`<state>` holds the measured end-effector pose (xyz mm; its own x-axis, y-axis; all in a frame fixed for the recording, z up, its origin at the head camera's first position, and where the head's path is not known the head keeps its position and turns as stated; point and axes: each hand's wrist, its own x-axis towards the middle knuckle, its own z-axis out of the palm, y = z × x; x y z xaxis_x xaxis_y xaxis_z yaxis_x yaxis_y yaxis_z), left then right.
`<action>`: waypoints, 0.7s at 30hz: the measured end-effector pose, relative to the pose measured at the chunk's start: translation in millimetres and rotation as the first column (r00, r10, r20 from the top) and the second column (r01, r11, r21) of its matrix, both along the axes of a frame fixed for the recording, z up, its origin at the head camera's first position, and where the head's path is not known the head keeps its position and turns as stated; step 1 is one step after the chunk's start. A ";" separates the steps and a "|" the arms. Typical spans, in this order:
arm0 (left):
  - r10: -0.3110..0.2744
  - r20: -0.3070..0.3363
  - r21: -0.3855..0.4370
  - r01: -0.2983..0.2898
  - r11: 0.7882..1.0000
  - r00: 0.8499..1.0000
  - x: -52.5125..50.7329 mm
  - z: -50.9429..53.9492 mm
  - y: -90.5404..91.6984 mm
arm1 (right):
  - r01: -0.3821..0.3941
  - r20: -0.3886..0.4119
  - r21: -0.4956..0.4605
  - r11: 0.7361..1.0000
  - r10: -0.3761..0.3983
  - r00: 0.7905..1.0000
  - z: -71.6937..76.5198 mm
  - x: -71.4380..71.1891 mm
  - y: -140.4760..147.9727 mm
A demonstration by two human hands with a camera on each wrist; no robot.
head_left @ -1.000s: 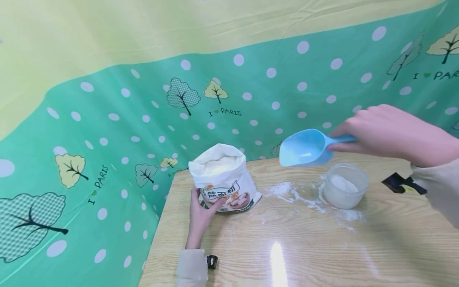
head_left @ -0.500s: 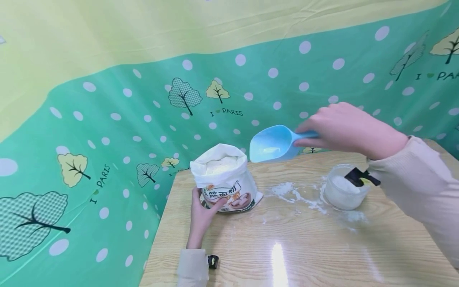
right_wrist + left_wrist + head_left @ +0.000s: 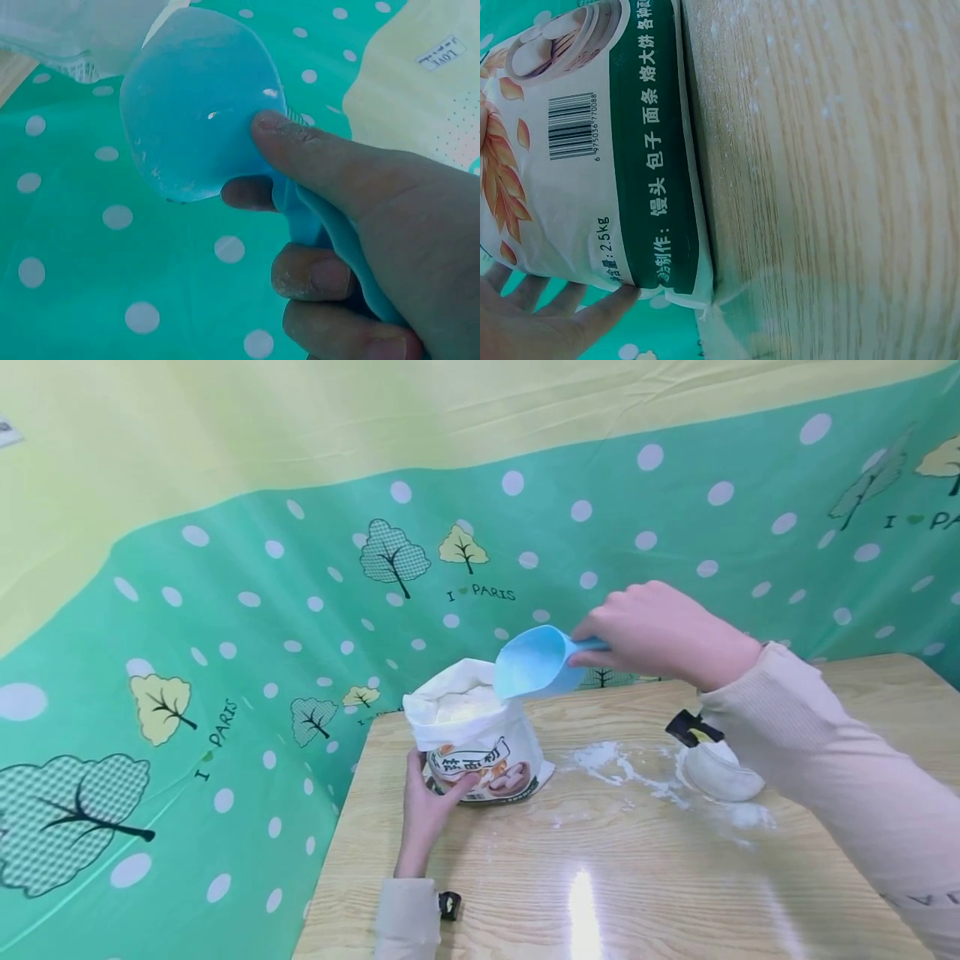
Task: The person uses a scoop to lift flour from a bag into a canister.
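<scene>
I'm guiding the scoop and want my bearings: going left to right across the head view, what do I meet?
Bag → scoop → right grip → tub.

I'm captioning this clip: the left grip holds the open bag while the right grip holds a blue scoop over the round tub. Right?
Not over the round tub: the head view shows the blue scoop by the open bag. The left grip does hold the bag, the right grip the scoop.
</scene>
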<state>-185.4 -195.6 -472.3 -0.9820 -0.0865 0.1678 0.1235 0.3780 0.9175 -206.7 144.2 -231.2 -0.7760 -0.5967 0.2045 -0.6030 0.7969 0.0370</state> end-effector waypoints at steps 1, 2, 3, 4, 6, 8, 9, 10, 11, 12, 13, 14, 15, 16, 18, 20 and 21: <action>-0.002 -0.002 0.001 0.002 1.000 1.000 -0.1 -0.2 0.1 | 0.002 0.006 0.006 1.000 -0.002 1.000 -0.6 -0.9 -2.7; -0.001 -0.003 0.003 0.001 1.000 1.000 0.0 -0.4 0.2 | 0.001 0.011 0.011 1.000 -0.001 1.000 -1.3 -1.8 -5.3; -0.002 -0.005 0.004 0.002 1.000 1.000 -0.1 -0.5 0.3 | -0.004 0.014 0.016 1.000 0.004 1.000 -2.2 -2.7 -7.7; -0.004 -0.007 0.006 0.004 1.000 1.000 -0.1 -0.7 0.4 | -0.012 0.016 0.019 1.000 0.011 1.000 -3.1 -3.3 -9.9; -0.004 -0.010 0.003 0.004 1.000 1.000 0.0 -0.7 0.6 | -0.024 0.021 0.025 0.999 0.023 0.999 -4.4 -4.1 -14.3; -0.008 -0.017 0.001 0.008 1.000 1.000 0.0 -0.7 0.8 | -0.037 0.030 0.025 0.999 0.036 0.999 -5.6 -4.8 -18.3; -0.007 -0.018 -0.005 0.006 1.000 1.000 0.0 -0.6 0.9 | -0.040 0.037 0.026 0.999 0.039 0.999 -6.0 -5.3 -20.3; -0.004 -0.019 -0.010 0.003 1.000 1.000 0.2 -0.4 1.1 | -0.043 0.042 0.028 0.999 0.042 0.998 -6.1 -5.8 -22.4; -0.001 -0.021 -0.016 0.001 1.000 1.000 0.2 -0.2 1.3 | -0.043 0.046 0.033 0.999 0.042 0.998 -6.3 -6.5 -24.4; 0.002 -0.022 -0.020 -0.003 1.000 1.000 0.4 0.1 1.6 | -0.043 0.051 0.037 0.998 0.041 0.998 -6.2 -7.1 -26.2; 0.005 -0.025 -0.022 -0.005 1.000 1.000 0.6 0.5 1.9 | -0.045 0.055 0.040 0.998 0.043 0.998 -5.8 -7.4 -28.1; 0.008 -0.026 -0.025 -0.009 1.000 1.000 0.7 0.9 2.2 | -0.045 0.056 0.046 0.998 0.042 0.998 -5.4 -8.0 -29.8; 0.015 -0.023 -0.026 -0.016 1.000 1.000 1.1 1.5 2.7 | -0.042 0.059 0.053 0.998 0.039 0.997 -4.9 -8.5 -31.6; 0.017 -0.023 -0.024 -0.017 1.000 1.000 1.5 1.9 3.0 | -0.039 0.063 0.060 0.997 0.036 0.997 -4.2 -8.6 -33.2; 0.022 -0.017 -0.019 -0.022 1.000 1.000 2.0 2.5 3.5 | -0.033 0.074 0.073 0.997 0.027 0.997 -2.1 -8.3 -36.6; 0.030 -0.005 -0.014 -0.030 0.999 1.000 2.5 2.7 3.8 | -0.028 0.082 0.092 0.995 0.020 0.996 -0.1 -8.0 -40.7; 0.033 0.001 -0.011 -0.033 0.999 0.999 2.7 2.6 3.8 | -0.026 0.085 0.100 0.995 0.018 0.996 1.0 -7.7 -42.9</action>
